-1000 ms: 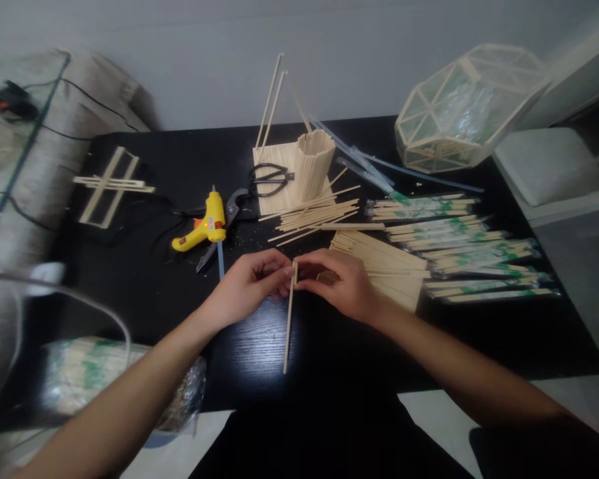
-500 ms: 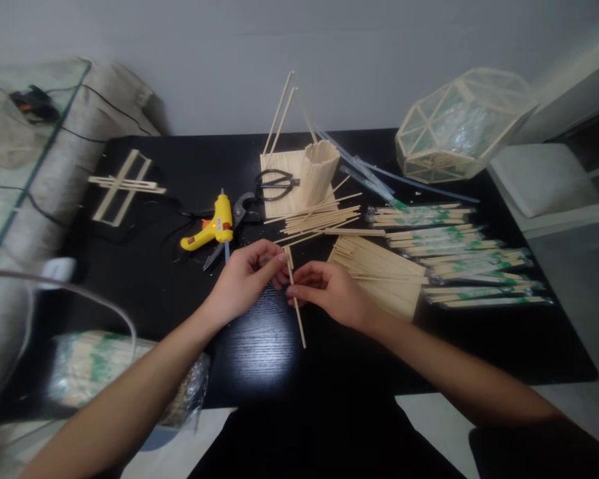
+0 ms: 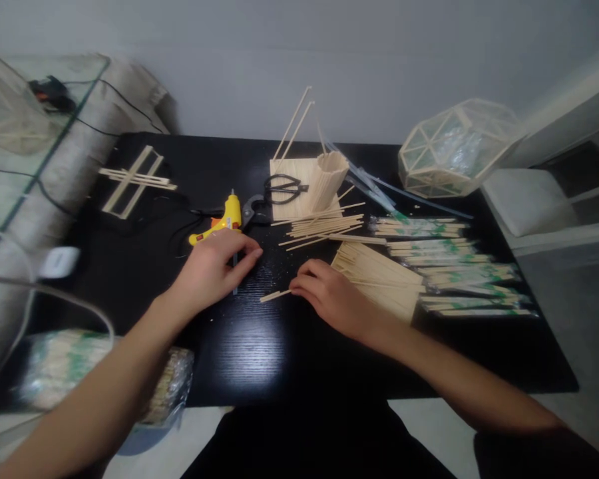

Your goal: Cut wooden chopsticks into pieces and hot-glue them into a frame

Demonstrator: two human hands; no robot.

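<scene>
My right hand pinches a thin wooden stick, whose free end points left over the black table. A shorter piece seems to lie along that end; the rest is hidden by my fingers. My left hand is just in front of the yellow glue gun, covering part of it. Its thumb and fingers are slightly apart, with nothing seen between them. A glue stick pokes out of the gun below that hand. Beyond my hands lies a pile of loose wooden sticks.
A stick-built cup and black-handled scissors rest on a wooden panel. Right are another stick panel, wrapped chopsticks and a geometric frame. Left are a crossed stick frame and a plastic-wrapped bundle.
My left hand has let go of the stick and moved left towards the glue gun. My right hand keeps the stick, now turned from near upright to almost level, pointing left.
</scene>
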